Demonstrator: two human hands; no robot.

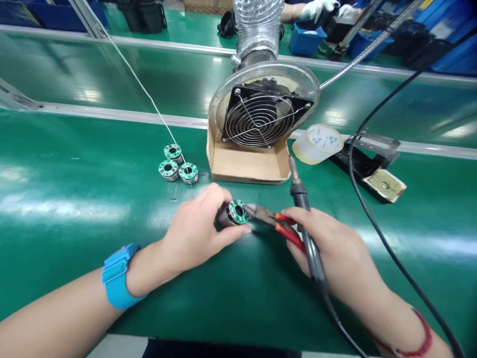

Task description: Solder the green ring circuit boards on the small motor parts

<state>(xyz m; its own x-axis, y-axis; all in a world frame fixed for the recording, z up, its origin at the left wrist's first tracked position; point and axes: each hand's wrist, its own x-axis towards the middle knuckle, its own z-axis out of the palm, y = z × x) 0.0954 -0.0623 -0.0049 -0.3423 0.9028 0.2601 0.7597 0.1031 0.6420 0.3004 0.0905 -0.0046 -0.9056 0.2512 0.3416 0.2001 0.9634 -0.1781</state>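
Left grip (196,231) clenched on a cylindrical unit (223,217) with round green PCB (237,212) facing up — right grip (330,253) clenched on soldering iron (299,195) and red-handled pliers (288,232), nose at the PCB's 3 o'clock edge — three matching units (178,164) at 11 o'clock on the surface (74,278)

Place: electronics assembly workshop on a factory line
Benches: long rows topped with green anti-static mat (74,233), edged by aluminium rails (122,115)
Soldering gear: a soldering iron (300,194) and a fume extractor (259,119) with a foil duct (257,30)
Static protection: a blue wrist strap (119,276)
Work pieces: small round circuit boards (173,151)
Neighbours: a co-worker's white-gloved hand (316,10) beyond, near blue parts bins (307,40)
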